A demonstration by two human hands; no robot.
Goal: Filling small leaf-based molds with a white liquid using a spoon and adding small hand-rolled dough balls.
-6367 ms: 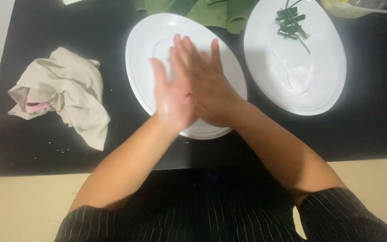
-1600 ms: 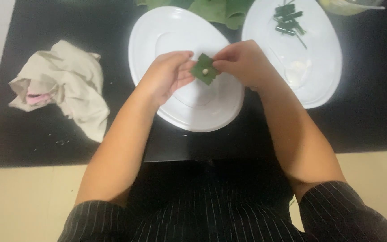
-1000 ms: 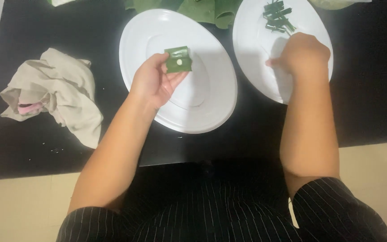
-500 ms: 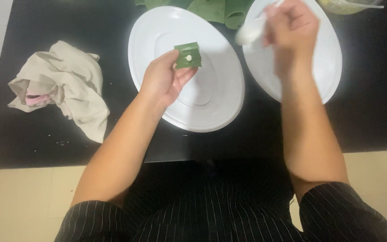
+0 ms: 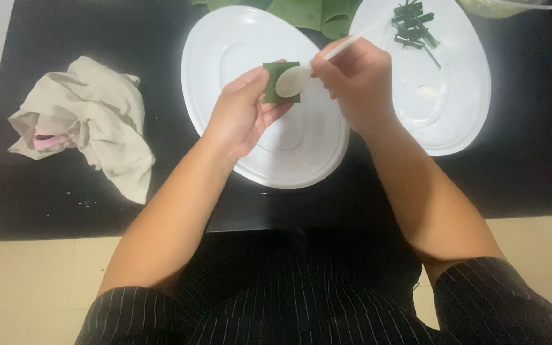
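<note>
A small folded green leaf parcel (image 5: 280, 82) sits pinched in the fingertips of the left hand (image 5: 245, 112), held above the large white oval plate (image 5: 225, 57). The right hand (image 5: 354, 80) is closed around the handle of a white plastic spoon (image 5: 294, 80), whose bowl rests on the parcel. To the right lies a second white plate (image 5: 461, 96) with cut green leaf strips (image 5: 413, 25) at its far end. Far left on the black table (image 5: 531, 160), a crumpled beige cloth (image 5: 91, 131) lies well apart
</note>
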